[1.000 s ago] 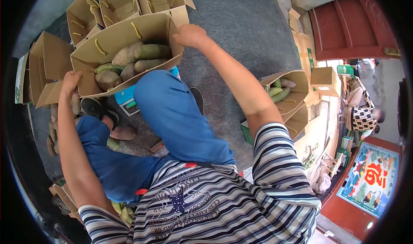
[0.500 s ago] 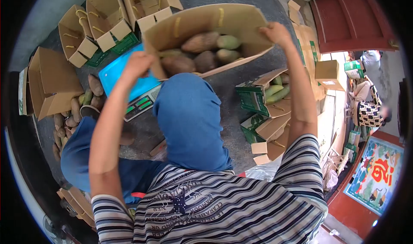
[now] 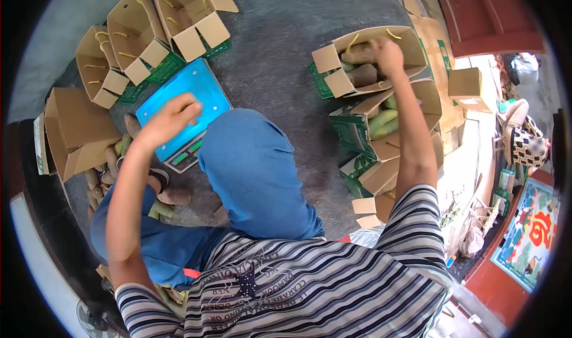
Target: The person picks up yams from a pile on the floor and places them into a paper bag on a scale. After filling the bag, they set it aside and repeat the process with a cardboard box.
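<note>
A cardboard box [image 3: 329, 59] with yellow cord handles stands on the dark floor to the right, with thick brown and greenish oblong produce [image 3: 361, 76] inside. Over that box is my right hand [image 3: 388, 58], its fingers curled down by a brown piece; whether they grip anything is hidden. My left hand [image 3: 174, 119] hovers above the blue-topped scale [image 3: 205, 94], its fingers loosely bent and apart, holding nothing. In front of my body my blue-clad knee [image 3: 247, 159] rises beside the scale.
Several open boxes [image 3: 140, 28] with yellow handles line the upper left. A larger open carton [image 3: 83, 123] stands at left, near loose produce [image 3: 95, 183]. On the right, a box of long green produce [image 3: 383, 123] adjoins the brown-filled one. A person [image 3: 524, 144] sits at far right.
The produce-filled box has moved from in front of me to the floor at right, beside the green-produce box. My left hand has let go of it, and the scale's blue top is uncovered.
</note>
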`<action>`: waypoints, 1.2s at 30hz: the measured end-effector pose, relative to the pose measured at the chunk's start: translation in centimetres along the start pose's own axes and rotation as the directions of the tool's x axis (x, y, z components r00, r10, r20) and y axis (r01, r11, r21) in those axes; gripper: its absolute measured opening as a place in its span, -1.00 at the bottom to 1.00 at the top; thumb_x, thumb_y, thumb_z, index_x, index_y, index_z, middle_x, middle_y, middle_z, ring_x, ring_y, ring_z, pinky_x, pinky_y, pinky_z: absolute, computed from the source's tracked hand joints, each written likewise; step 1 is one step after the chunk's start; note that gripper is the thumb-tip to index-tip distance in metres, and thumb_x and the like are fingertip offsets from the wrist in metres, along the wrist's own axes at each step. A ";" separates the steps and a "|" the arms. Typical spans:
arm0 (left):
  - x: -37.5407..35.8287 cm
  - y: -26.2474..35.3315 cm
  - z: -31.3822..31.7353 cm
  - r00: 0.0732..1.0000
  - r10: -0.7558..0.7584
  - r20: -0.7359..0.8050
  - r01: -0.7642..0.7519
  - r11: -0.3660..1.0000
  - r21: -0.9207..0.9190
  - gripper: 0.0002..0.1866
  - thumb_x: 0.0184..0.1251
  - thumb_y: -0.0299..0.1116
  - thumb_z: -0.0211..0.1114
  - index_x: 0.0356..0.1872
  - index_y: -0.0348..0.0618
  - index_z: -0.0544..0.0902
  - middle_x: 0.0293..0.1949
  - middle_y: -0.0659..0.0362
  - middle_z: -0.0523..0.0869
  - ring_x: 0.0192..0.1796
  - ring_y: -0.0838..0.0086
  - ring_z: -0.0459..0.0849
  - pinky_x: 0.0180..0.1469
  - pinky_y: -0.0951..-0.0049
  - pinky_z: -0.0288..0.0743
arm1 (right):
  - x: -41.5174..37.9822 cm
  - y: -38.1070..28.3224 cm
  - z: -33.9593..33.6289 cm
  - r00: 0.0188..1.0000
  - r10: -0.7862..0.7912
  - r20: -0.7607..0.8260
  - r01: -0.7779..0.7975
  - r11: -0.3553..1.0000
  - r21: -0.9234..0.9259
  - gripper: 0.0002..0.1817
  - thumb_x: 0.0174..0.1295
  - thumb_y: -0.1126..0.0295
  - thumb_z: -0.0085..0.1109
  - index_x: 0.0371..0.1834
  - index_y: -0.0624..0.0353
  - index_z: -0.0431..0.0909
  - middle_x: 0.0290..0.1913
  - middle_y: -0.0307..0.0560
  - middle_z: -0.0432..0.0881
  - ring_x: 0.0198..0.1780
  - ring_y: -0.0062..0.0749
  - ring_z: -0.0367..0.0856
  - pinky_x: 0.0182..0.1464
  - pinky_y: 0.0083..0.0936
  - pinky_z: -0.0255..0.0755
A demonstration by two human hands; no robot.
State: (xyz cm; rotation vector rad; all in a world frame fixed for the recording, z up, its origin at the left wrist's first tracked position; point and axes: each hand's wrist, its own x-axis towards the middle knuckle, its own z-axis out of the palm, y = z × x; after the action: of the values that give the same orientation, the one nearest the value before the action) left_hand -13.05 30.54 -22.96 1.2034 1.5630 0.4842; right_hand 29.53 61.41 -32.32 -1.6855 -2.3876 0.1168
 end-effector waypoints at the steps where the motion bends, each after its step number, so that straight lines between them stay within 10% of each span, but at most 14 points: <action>1: -2.0 0.1 -1.0 0.999 -0.006 -0.033 0.009 0.993 0.114 -0.79 0.38 -0.26 0.08 -0.34 -0.20 0.49 -0.42 0.25 0.52 -0.31 0.58 0.51 -0.25 0.55 0.38 | -0.7 -3.4 -0.3 0.997 -0.080 0.019 0.081 0.996 -0.044 -0.68 0.18 0.13 0.06 -0.26 0.16 0.60 -0.26 0.16 0.63 -0.18 0.04 0.61 -0.10 -0.13 0.46; 5: -9.8 2.4 -2.1 0.989 -0.042 -0.138 0.084 0.947 0.310 -0.81 0.33 -0.35 0.12 -0.37 -0.29 0.45 -0.50 0.13 0.48 -0.35 0.54 0.58 -0.32 0.44 0.41 | -2.6 -14.1 0.2 0.920 -0.349 -0.180 0.390 0.865 0.317 -0.83 0.21 0.27 0.06 -0.34 0.12 0.55 -0.30 0.00 0.61 -0.23 -0.04 0.59 -0.22 -0.20 0.48; 17: -13.9 -3.8 -1.7 0.959 0.001 -0.283 0.212 0.661 0.720 -0.79 0.18 -0.33 0.22 -0.33 -0.28 0.45 -0.36 -0.02 0.53 -0.24 0.08 0.56 -0.21 0.18 0.42 | 2.0 -35.0 5.8 0.641 -0.717 -0.275 0.768 0.599 0.229 -0.84 0.17 0.35 0.06 -0.27 0.18 0.54 -0.14 -0.02 0.55 -0.13 -0.11 0.58 -0.14 -0.24 0.49; 22: -14.4 -4.1 -1.5 0.949 0.074 -0.307 0.185 0.657 0.731 -0.80 0.16 -0.33 0.23 -0.35 -0.24 0.45 -0.39 -0.02 0.52 -0.29 0.07 0.55 -0.23 0.16 0.42 | 3.8 -38.5 9.9 0.706 -0.704 -0.085 0.686 0.648 0.331 -0.60 0.12 0.43 0.05 0.08 0.14 0.37 0.08 0.00 0.43 0.01 -0.01 0.52 -0.05 -0.21 0.47; 28: -15.3 -4.6 -0.5 0.964 0.077 -0.255 0.148 0.645 0.750 -0.77 0.12 -0.30 0.27 -0.34 -0.25 0.49 -0.39 0.03 0.53 -0.26 0.17 0.56 -0.23 0.25 0.43 | 6.1 -37.2 11.7 0.841 -0.526 0.126 0.513 0.850 0.123 -0.76 0.15 0.36 0.04 -0.11 0.10 0.48 -0.06 0.09 0.49 -0.06 0.02 0.55 -0.09 -0.15 0.48; 36: -15.8 -4.3 -0.2 0.958 0.094 -0.271 0.154 0.630 0.761 -0.75 0.11 -0.28 0.29 -0.32 -0.24 0.51 -0.38 0.06 0.53 -0.26 0.22 0.56 -0.22 0.29 0.41 | 6.1 -29.1 4.0 0.863 -0.499 -0.079 0.505 0.849 0.157 -0.83 0.15 0.29 0.12 -0.25 0.11 0.53 -0.19 0.05 0.53 -0.17 0.04 0.55 -0.12 -0.15 0.45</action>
State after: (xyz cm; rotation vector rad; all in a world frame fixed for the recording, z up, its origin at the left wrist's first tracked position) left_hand -16.13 15.05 -18.62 1.8119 2.1518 -0.1059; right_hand -0.08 57.42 -29.94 -0.9340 -2.6143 0.1981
